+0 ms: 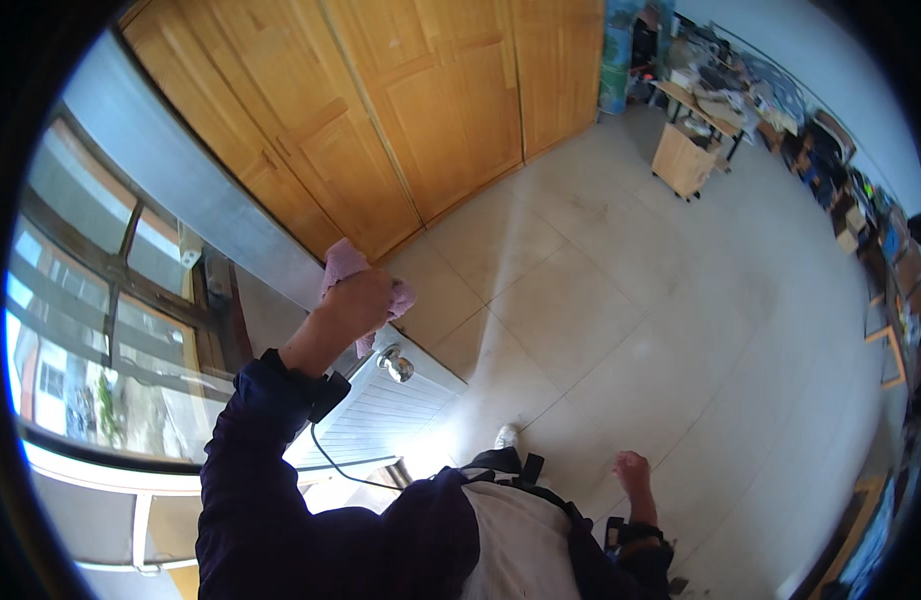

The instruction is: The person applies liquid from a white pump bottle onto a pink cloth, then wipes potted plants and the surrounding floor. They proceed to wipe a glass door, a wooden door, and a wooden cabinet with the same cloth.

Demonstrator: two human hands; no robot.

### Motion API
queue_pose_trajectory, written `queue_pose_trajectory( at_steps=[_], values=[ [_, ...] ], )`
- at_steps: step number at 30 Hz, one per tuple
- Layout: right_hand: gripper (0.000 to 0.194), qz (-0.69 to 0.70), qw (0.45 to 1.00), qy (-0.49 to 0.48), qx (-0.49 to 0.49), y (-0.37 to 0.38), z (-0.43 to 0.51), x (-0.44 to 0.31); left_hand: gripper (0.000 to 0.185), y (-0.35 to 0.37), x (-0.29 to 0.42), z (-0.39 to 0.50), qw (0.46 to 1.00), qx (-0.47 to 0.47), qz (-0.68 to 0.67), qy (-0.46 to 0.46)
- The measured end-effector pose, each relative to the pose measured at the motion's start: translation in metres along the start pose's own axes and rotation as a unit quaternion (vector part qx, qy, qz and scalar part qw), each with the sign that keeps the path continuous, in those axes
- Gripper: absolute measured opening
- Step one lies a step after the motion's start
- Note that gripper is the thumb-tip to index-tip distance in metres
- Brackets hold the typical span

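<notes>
My left hand grips a pink cloth and presses it against the edge of a door that stands ajar. The cloth bunches out on both sides of my fingers. Just below the hand, a round metal doorknob sticks out from the door's white slatted lower panel. Glass fills the upper part of the door. My right hand hangs low at my side over the floor, its fingers curled in and nothing visible in it.
Tall wooden cabinet doors stand beyond the door. Pale floor tiles stretch to the right. A cluttered desk and a small wooden cabinet on casters stand far off. Boxes and other items line the right wall.
</notes>
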State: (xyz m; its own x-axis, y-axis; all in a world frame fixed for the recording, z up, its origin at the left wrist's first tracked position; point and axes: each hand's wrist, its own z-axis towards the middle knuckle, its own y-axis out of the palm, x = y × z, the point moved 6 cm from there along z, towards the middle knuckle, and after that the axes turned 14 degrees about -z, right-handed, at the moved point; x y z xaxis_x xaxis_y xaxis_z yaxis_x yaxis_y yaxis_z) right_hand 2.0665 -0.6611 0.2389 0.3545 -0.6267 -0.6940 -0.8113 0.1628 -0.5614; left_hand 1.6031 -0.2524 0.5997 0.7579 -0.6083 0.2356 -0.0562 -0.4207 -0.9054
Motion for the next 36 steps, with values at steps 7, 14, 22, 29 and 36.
queue_pose_trajectory(
  at_steps=[7,14,22,29,36],
  values=[
    [0.027,-0.098,0.988,-0.106,-0.053,0.009,0.082,-0.113,0.016,-0.018,0.038,-0.014,0.943,0.054,0.32,-0.066],
    [0.022,-0.122,0.972,-0.144,-0.137,0.03,0.15,-0.135,0.019,-0.038,0.048,-0.019,0.962,0.032,0.217,-0.164],
    [0.026,-0.161,0.939,-0.157,-0.26,0.033,0.26,-0.172,0.019,-0.042,0.047,-0.004,0.936,0.063,0.272,-0.214],
    [0.025,-0.236,0.908,-0.145,-0.315,0.028,0.331,-0.225,0.023,-0.088,0.059,-0.025,0.911,0.181,0.18,-0.325],
    [0.023,-0.264,0.85,-0.238,-0.39,0.083,0.347,-0.27,0.023,-0.11,0.093,-0.044,0.89,0.263,0.188,-0.323]
  ],
)
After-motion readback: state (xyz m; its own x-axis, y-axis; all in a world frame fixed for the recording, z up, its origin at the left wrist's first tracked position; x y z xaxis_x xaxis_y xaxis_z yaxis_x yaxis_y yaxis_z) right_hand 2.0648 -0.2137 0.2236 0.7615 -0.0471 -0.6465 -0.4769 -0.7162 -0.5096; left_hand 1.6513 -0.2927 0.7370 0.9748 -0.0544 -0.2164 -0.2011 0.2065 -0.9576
